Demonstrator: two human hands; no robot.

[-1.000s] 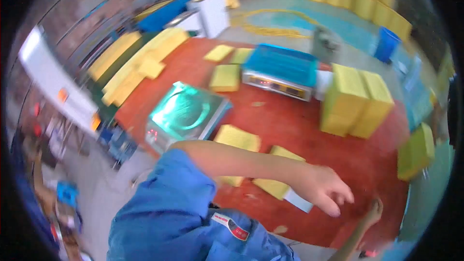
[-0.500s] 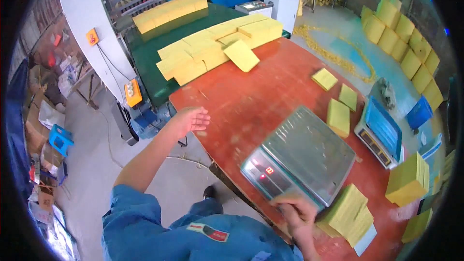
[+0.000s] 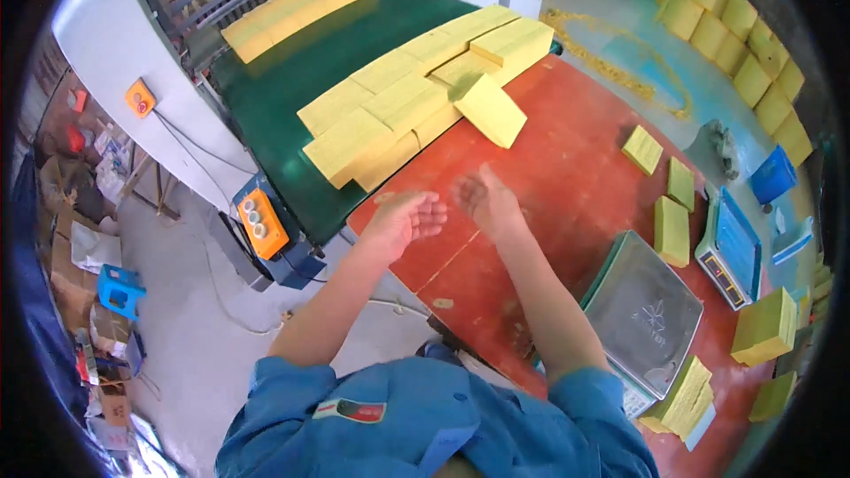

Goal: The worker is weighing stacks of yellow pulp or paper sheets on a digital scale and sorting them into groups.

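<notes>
Over the red tabletop (image 3: 567, 142), my left hand (image 3: 409, 223) is held out with its fingers apart and nothing in it. Close beside it, my right hand (image 3: 489, 204) is open and bare too, with its fingers toward the yellow blocks. Just beyond both hands lies a row of yellow blocks (image 3: 376, 119) that look like stacked paper sheets, lying two layers high in places. One yellow block (image 3: 492, 111) leans at a tilt against the row's near side. By my right forearm sits a weighing scale (image 3: 651, 319) with a bare metal platform.
Behind the row runs a green conveyor belt (image 3: 266, 106) carrying another yellow row (image 3: 301, 13). An orange button box (image 3: 260, 221) stands at the table's left corner. On the right are small yellow stacks (image 3: 671, 230), a second scale with a blue tray (image 3: 733, 248) and a blue bucket (image 3: 773, 175).
My right hand has gone from the scale's front edge up and forward to beside my left hand. My left hand has shifted right over the table. The view has turned leftward.
</notes>
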